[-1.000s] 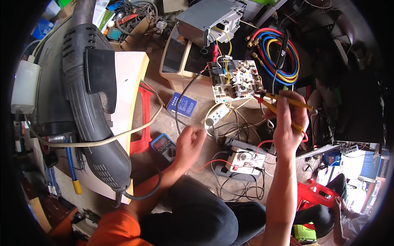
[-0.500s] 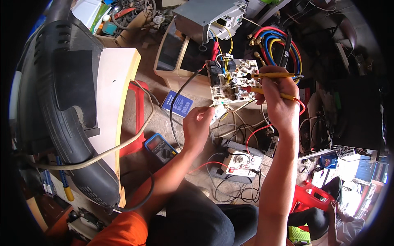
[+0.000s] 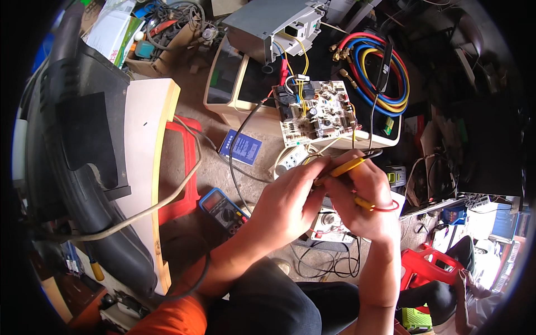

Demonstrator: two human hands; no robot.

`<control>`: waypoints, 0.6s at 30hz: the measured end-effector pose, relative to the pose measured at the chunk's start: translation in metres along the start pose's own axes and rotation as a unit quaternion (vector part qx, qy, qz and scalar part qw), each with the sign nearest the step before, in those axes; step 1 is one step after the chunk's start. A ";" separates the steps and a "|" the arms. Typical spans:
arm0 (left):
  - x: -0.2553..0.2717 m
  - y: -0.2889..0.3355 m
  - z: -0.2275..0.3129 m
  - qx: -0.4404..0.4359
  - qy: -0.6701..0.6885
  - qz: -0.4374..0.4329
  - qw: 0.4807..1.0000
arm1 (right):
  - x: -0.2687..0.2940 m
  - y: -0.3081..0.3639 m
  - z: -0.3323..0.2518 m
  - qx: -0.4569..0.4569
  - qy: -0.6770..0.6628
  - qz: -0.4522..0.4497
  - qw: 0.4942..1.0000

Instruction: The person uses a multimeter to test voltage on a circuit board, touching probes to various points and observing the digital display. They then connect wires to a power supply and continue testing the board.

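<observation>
Two yellow test probes are in my right hand [image 3: 368,192], which is closed around them. The upper test probe [image 3: 347,166] has a black lead and slants down toward my left; the lower test probe [image 3: 364,203] has a red lead. My left hand [image 3: 287,198] meets the right one, its thumb and fingers pinched at the tip end of the upper probe; the fingers hide the tip itself. Just beyond both hands, a circuit board [image 3: 329,114] leans at the edge of a dark-topped cabinet [image 3: 262,84]. A red clip [image 3: 283,72] is attached near the board's upper left.
A blue multimeter [image 3: 223,209] and a blue booklet [image 3: 241,147] lie on the floor. A white box with a dial [image 3: 330,226] stands below my hands among cables. Coiled coloured hoses [image 3: 385,84] and a grey metal housing [image 3: 262,28] rest on the cabinet. Another person sits at lower right.
My right hand has drawn the probes away from the board and toward me. My left hand has left the white socket strip by the board's lower edge and come against the right hand.
</observation>
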State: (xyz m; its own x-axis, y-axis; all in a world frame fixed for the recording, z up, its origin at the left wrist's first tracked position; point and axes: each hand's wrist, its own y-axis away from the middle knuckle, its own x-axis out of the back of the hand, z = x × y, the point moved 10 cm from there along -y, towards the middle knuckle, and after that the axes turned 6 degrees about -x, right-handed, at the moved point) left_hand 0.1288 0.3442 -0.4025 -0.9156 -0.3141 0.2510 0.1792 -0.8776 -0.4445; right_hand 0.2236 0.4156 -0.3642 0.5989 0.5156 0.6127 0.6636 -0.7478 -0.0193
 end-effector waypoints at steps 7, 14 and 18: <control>-0.010 0.018 -0.035 0.111 -0.014 0.057 0.992 | -0.003 0.019 -0.006 -0.073 0.029 -0.065 0.995; 0.030 -0.012 -0.054 0.053 0.065 0.248 0.965 | 0.068 0.020 -0.003 -0.091 -0.315 0.063 0.942; 0.040 -0.023 -0.066 0.084 -0.004 0.258 0.962 | 0.075 0.000 0.019 -0.147 -0.220 0.154 0.952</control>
State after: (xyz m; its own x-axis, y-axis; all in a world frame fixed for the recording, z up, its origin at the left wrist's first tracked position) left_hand 0.0642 0.3755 -0.4390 -0.6864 -0.7262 0.0399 0.6659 -0.6496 -0.3668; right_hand 0.2768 0.4621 -0.3336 0.9176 0.3300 0.2217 0.3108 -0.9432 0.1176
